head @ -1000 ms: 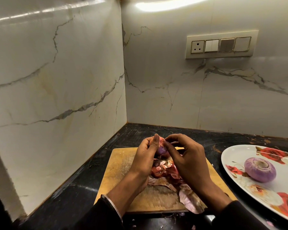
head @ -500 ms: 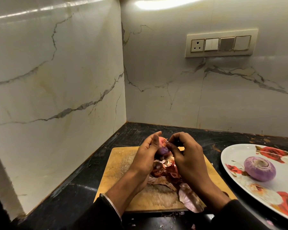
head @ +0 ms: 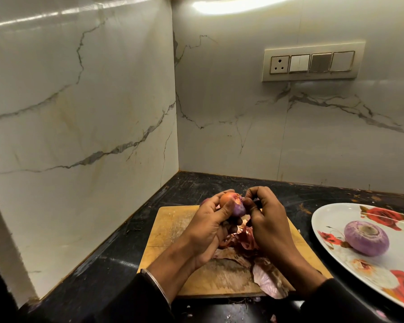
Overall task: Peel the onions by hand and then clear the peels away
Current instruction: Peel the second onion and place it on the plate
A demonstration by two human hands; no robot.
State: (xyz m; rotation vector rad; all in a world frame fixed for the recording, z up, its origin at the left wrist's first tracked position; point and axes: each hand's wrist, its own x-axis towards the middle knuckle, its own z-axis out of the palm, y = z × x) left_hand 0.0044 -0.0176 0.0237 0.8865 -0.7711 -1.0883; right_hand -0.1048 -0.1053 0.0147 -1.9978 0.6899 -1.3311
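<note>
Purple and orange-brown, the half-peeled onion sits at the centre of the frame, above the wooden cutting board, gripped in the curled fingers of the left hand while the right hand pinches skin at its right end. Loose peels lie on the board beneath the hands. At the right edge a peeled onion rests on a flowered plate, on the black counter.

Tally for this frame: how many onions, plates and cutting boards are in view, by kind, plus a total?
Onions: 2, one onion in the hands, one peeled onion on the plate
Floral plates: 1
Wooden cutting boards: 1
Total: 4
Loose onion peels on the board are not counted singly.
</note>
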